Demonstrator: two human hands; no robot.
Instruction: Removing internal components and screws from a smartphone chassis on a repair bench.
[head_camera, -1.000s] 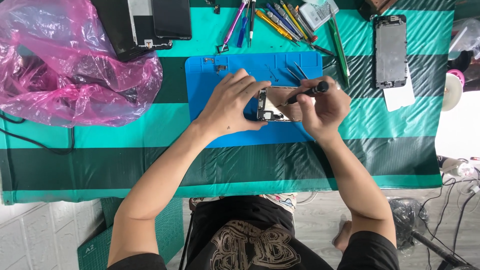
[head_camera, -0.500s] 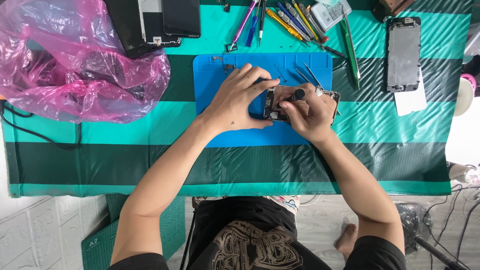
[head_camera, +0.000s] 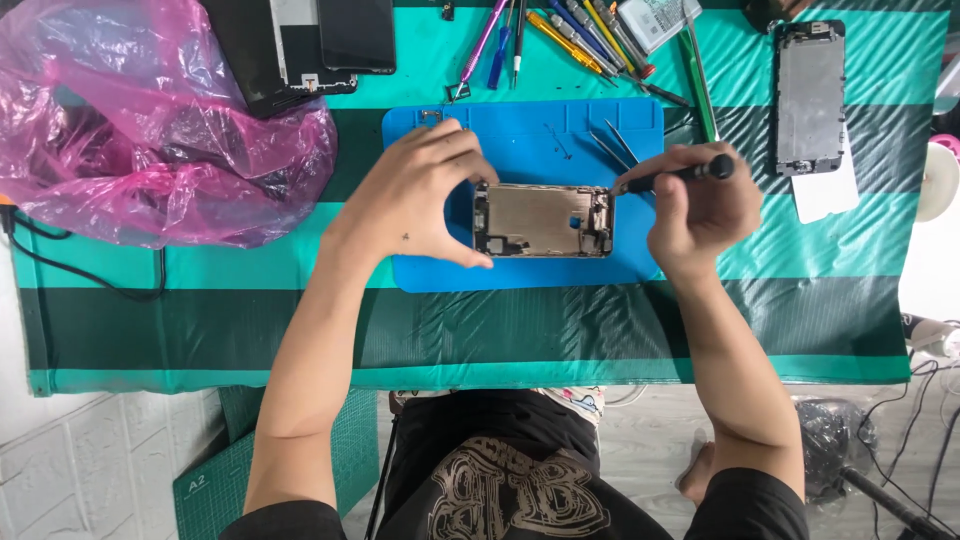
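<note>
Steadying the opened, gold-backed phone chassis (head_camera: 543, 220) at centre frame between pinched fingers, the left hand (head_camera: 415, 195) braced it while the right hand (head_camera: 700, 205), fingers clamped on a slim black screwdriver (head_camera: 668, 178), worked the chassis's upper-right corner, a screw-driving step, I judged, demanding a squarely seated tip

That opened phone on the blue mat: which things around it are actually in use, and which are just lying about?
In use: opened phone, steadied by left hand; screwdriver in right hand; blue mat.

Lying about: pink bag, row of tools, tweezers, screen panel, dark screens.
</note>
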